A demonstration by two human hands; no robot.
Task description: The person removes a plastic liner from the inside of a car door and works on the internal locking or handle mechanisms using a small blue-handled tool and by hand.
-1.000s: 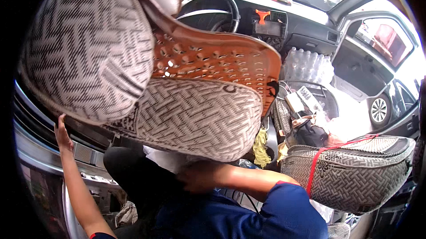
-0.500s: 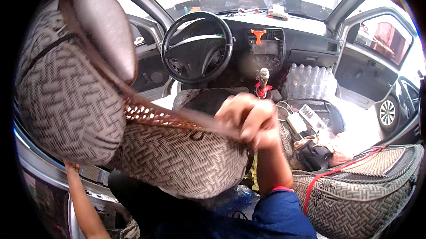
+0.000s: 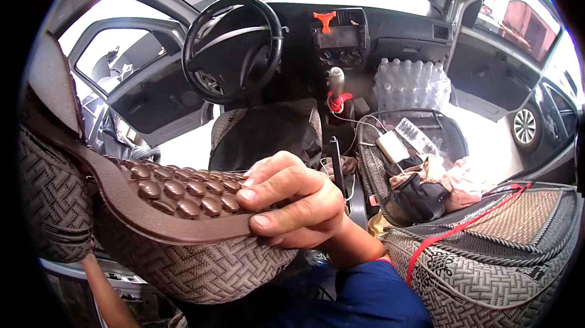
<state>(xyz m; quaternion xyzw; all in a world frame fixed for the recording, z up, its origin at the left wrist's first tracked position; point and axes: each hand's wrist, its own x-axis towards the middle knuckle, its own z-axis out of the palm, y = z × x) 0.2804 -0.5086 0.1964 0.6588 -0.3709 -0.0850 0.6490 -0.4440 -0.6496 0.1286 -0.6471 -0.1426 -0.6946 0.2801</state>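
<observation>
A beaded seat cover point(image 3: 183, 191) with glossy brown beads and a smooth brown border lies over the top of the driver's seat back point(image 3: 201, 267), which has grey woven-pattern fabric. My right hand point(image 3: 298, 200) is closed on the cover's border at its right end, fingertips resting on the beads and the edge. The border runs left from there, curving up beside the headrest point(image 3: 52, 87). My left forearm reaches up at the lower left; its hand point(image 3: 91, 247) is mostly hidden behind the patterned seat fabric, so its fingers do not show.
Ahead stand the steering wheel point(image 3: 234, 57) and a gear lever point(image 3: 336, 84) with a red tie. Wrapped bottles point(image 3: 411, 87) sit by the passenger footwell. A white box point(image 3: 392, 147), cables and cloths point(image 3: 466, 181) lie on the passenger seat. Its patterned backrest point(image 3: 481, 279) leans back at right.
My right hand, blurred earlier, now grips the border steadily and sits lower and left in view. More of the cover's beaded face shows. The view has shifted, revealing the open driver's door.
</observation>
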